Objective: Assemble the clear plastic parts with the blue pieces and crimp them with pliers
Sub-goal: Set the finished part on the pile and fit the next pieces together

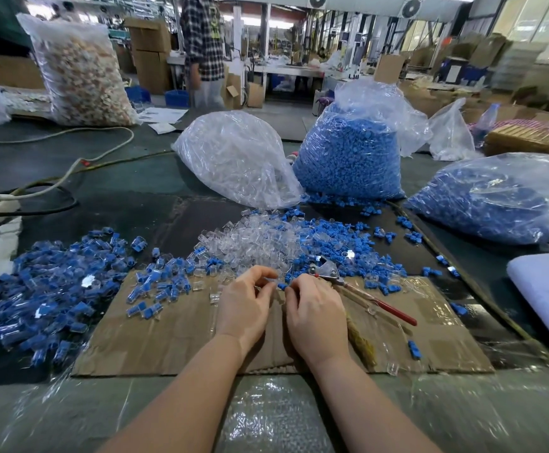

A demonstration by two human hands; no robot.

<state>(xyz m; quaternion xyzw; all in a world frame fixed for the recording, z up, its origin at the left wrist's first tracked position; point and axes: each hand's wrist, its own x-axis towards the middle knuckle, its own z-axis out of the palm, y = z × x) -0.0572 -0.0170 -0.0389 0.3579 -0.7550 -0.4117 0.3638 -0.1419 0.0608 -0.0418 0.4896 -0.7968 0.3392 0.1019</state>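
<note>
The left hand (pixel 245 304) pinches a clear part (pixel 271 282) in curled fingers. The right hand (pixel 315 313) pinches a blue piece (pixel 282 286), and the two almost meet between the fingertips. I cannot tell which way they point. Just right of the fingers lie the pliers (pixel 358 289) on cardboard (pixel 175 341), handles pointing right and toward the person. Past the fingers sit loose piles and three bags (pixel 348 158) on the worktop (pixel 129 178).

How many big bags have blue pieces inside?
2: one upright clear plastic bag of blue pieces in the middle behind the piles, another lying bag of blue pieces at right.
</note>
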